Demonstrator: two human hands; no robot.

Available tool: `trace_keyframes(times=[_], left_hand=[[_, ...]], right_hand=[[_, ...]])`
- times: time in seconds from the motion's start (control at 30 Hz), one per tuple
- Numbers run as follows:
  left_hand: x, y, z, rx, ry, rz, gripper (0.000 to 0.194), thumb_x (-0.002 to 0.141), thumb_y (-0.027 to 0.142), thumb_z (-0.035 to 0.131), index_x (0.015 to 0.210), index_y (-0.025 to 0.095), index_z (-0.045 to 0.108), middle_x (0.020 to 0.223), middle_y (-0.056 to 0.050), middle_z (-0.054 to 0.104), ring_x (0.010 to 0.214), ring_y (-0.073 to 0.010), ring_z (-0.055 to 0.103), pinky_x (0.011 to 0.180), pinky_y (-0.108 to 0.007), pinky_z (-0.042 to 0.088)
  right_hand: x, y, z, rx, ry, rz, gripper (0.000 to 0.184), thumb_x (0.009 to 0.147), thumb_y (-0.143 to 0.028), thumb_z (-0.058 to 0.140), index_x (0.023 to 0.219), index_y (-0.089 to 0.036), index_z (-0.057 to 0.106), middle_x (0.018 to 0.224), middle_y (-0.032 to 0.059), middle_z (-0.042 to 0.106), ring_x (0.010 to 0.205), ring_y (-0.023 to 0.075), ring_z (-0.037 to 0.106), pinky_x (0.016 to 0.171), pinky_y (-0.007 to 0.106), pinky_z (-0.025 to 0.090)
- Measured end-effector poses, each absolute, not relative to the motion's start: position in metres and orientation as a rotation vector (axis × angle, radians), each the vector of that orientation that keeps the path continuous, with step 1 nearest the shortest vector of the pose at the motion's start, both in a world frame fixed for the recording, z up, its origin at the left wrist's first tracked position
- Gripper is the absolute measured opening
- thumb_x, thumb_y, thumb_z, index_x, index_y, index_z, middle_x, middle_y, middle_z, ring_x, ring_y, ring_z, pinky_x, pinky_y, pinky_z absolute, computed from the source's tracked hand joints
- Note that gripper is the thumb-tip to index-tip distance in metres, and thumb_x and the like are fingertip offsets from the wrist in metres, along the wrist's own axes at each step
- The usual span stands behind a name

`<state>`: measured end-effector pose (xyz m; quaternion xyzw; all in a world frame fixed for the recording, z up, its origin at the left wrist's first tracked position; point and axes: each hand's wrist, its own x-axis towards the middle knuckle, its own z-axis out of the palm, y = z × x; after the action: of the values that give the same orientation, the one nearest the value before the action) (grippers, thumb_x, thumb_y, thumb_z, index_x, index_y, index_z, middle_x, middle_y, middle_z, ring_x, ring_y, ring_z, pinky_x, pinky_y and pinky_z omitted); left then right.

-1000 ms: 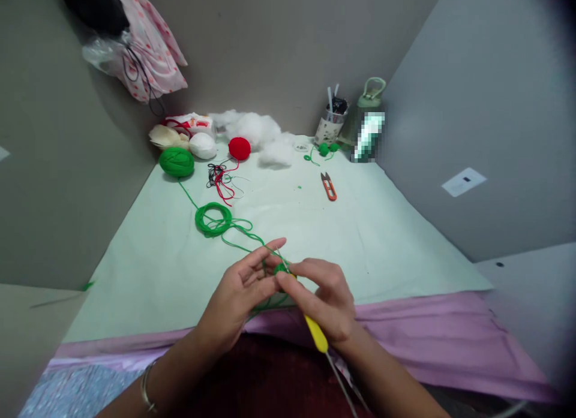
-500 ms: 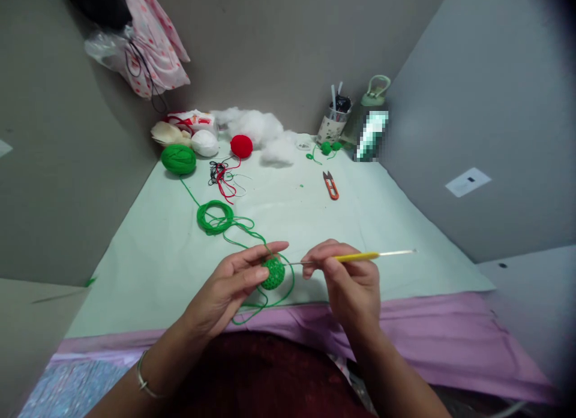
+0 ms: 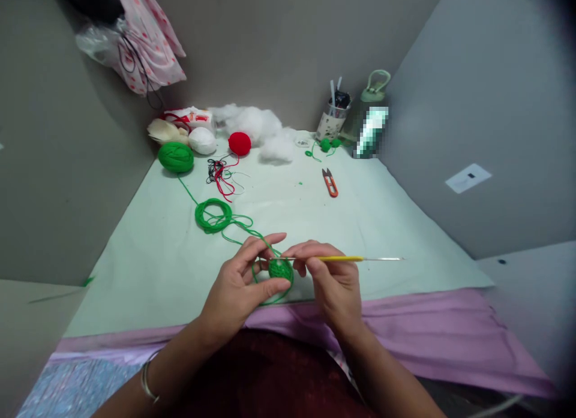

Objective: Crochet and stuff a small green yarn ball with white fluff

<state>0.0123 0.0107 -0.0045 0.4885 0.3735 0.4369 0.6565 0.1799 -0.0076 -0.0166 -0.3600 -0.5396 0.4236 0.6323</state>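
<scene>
My left hand (image 3: 245,277) grips a small round green crochet piece (image 3: 279,271), its thumb along the near side and its index finger stretched out beyond. Green yarn passes by the fingers and loops below the piece. In my right hand (image 3: 333,280) is a crochet hook (image 3: 344,259) with a yellow handle, held like a pencil and lying nearly level. The hook's left end reaches the top of the crochet piece; whether it is through a stitch I cannot tell. From the piece, strands run back to a coil of green yarn (image 3: 213,216) on the table.
Behind lie a green yarn ball (image 3: 176,157), a red yarn ball (image 3: 240,143), a white yarn ball (image 3: 202,141) and white stuffing (image 3: 256,129). Orange thread snips (image 3: 330,183) rest right of centre. A cup (image 3: 332,123) and a bottle (image 3: 373,94) stand at the back right.
My right hand has moved left, bringing the hook's tip over the crochet piece. My left hand has turned the piece, shifted it slightly right and moved its thumb to the near side.
</scene>
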Motion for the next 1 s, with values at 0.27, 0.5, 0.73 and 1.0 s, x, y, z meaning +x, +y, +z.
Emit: trace_keyframes(times=[0.27,0.5,0.73,1.0], left_hand=[[0.009,0.008,-0.002,1.285,0.888,1.022,0.057,0.077,0.027,0.084,0.131,0.033,0.068,0.105,-0.002,0.06,0.099,-0.0162,0.058,0.098,-0.03,0.047],[0.006,0.011,0.002,1.261,0.889,1.012,0.051,0.076,0.025,0.085,0.125,0.033,0.072,0.097,0.0,0.06,0.093,-0.0139,0.059,0.094,-0.027,0.049],[0.005,0.011,0.0,1.348,0.922,1.015,0.052,0.076,0.021,0.083,0.125,0.037,0.071,0.095,0.002,0.06,0.093,-0.0136,0.059,0.091,-0.026,0.048],[0.007,0.009,-0.004,1.322,0.994,1.073,0.048,0.079,0.03,0.082,0.125,0.032,0.072,0.097,-0.001,0.062,0.091,-0.0152,0.06,0.089,-0.027,0.048]], right_hand=[[0.178,-0.006,-0.013,-0.677,-1.01,1.216,0.015,0.099,-0.03,0.06,0.095,-0.023,0.074,0.092,0.0033,0.075,0.072,0.0112,0.064,0.065,0.024,0.051],[0.19,-0.002,-0.013,-0.656,-1.152,1.227,0.015,0.102,-0.027,0.056,0.1,-0.024,0.071,0.095,0.0035,0.076,0.076,0.0127,0.068,0.071,0.027,0.056],[0.197,-0.006,-0.001,-0.745,-1.455,0.982,0.018,0.102,-0.021,0.053,0.104,-0.023,0.071,0.098,0.0049,0.075,0.083,0.0152,0.069,0.076,0.032,0.057],[0.19,-0.011,0.002,-0.799,-1.998,0.039,0.018,0.096,-0.011,0.059,0.11,-0.018,0.069,0.104,0.0118,0.076,0.094,0.0192,0.072,0.079,0.031,0.062]])
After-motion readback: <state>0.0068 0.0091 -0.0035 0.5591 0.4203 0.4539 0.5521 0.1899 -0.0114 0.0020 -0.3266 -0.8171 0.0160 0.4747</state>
